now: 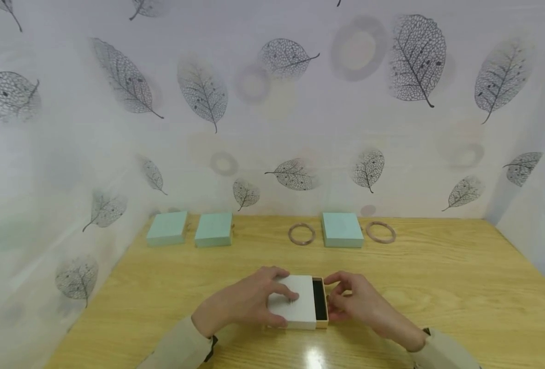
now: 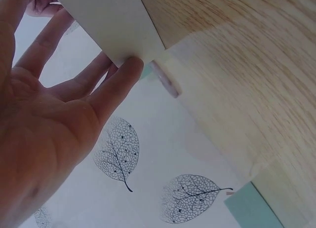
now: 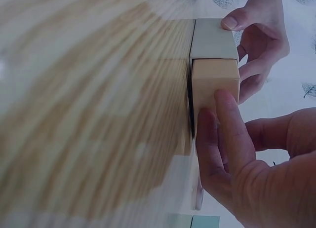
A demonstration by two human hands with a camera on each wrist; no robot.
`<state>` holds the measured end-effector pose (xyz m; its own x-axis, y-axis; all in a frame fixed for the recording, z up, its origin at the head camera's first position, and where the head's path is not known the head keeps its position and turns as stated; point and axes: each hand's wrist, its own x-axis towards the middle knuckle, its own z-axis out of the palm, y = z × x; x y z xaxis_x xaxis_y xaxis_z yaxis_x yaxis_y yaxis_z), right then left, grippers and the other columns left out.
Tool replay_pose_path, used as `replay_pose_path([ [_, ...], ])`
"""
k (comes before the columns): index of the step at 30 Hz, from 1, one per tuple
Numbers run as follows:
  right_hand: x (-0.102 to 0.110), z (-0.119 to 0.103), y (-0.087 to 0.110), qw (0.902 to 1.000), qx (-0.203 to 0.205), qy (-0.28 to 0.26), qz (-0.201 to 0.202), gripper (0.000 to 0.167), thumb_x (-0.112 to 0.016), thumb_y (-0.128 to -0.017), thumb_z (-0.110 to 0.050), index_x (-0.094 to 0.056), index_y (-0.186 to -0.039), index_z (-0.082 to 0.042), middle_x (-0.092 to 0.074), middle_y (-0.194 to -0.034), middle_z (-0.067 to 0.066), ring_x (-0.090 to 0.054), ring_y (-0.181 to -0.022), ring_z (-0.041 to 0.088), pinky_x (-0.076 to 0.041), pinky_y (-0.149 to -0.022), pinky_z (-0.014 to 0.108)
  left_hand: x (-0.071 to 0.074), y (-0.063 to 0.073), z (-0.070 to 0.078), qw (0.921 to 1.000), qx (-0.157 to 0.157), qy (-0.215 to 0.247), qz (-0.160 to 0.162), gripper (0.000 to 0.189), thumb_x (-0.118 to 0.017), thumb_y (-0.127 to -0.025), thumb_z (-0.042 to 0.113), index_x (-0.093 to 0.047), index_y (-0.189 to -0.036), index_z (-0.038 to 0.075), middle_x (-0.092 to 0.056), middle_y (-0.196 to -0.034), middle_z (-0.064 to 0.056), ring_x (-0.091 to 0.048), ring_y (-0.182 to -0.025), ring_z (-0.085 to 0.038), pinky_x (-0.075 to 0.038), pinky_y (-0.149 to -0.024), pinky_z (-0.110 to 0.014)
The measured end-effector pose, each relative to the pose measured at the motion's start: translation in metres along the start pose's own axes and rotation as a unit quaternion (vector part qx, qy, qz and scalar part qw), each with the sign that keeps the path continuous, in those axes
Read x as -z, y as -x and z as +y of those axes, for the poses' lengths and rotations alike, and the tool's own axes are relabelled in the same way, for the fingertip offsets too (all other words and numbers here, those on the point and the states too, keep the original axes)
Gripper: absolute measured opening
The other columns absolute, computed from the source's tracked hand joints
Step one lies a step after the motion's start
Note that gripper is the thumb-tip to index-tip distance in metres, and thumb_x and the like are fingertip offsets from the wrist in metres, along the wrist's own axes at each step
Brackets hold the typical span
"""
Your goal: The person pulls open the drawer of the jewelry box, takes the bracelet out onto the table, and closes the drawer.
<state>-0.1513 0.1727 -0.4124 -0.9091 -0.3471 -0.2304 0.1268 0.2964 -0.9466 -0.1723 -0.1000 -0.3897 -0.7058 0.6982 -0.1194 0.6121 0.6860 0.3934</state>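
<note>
A white box (image 1: 300,312) lies low in the middle of the table, its inner drawer (image 1: 324,318) partly out on the right and dark inside. My left hand (image 1: 258,300) grips the white outer sleeve, index finger on its top and thumb at the near side. In the left wrist view the thumb (image 2: 123,80) presses against the sleeve (image 2: 118,25). My right hand (image 1: 357,305) is at the drawer's right end. In the right wrist view its fingertips (image 3: 222,102) touch the tan end face of the drawer (image 3: 217,75), with no thing visible between them.
Along the back of the wood-grain table (image 1: 438,266) stand three mint-green boxes, at the left (image 1: 167,228), beside it (image 1: 214,229) and right of middle (image 1: 342,229). Two pinkish rings lie either side of the last, one left (image 1: 291,238), one right (image 1: 381,241). A leaf-patterned curtain (image 1: 171,154) hangs behind.
</note>
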Motion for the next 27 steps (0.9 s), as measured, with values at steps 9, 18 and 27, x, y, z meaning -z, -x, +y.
replay_pose_path([
  [9,-0.0030,-0.0012,-0.0019,1.0000,-0.001,-0.007,-0.006,0.039,-0.058,-0.098,0.003,-0.049,-0.136,0.013,-0.061,-0.095,0.016,-0.072,-0.084,0.021,-0.065,-0.072,0.034,0.0005,-0.0014,0.0004,1.0000,-0.007,0.000,0.001,0.046,-0.083,-0.085,0.043,-0.072,-0.128,0.035,-0.049,-0.155,-0.007,-0.049,-0.139,-0.028,-0.048,-0.113,-0.044],
  [18,-0.0066,0.0001,-0.0057,0.9999,0.001,-0.010,-0.012,0.041,-0.060,-0.099,0.000,-0.049,-0.137,0.012,-0.062,-0.095,0.016,-0.071,-0.084,0.021,-0.064,-0.072,0.032,0.0005,-0.0011,-0.0004,1.0000,-0.009,0.000,0.001,0.045,-0.083,-0.085,0.043,-0.072,-0.128,0.034,-0.049,-0.154,-0.007,-0.050,-0.139,-0.028,-0.049,-0.112,-0.043],
  [27,-0.0093,0.0011,-0.0092,0.9992,0.002,-0.025,-0.030,0.043,-0.059,-0.099,0.000,-0.048,-0.138,0.012,-0.063,-0.104,0.019,-0.071,-0.087,0.021,-0.064,-0.074,0.032,0.0002,-0.0015,-0.0011,0.9999,-0.013,0.003,0.003,0.046,-0.083,-0.085,0.041,-0.073,-0.128,0.032,-0.050,-0.153,-0.009,-0.051,-0.136,-0.028,-0.050,-0.110,-0.041],
])
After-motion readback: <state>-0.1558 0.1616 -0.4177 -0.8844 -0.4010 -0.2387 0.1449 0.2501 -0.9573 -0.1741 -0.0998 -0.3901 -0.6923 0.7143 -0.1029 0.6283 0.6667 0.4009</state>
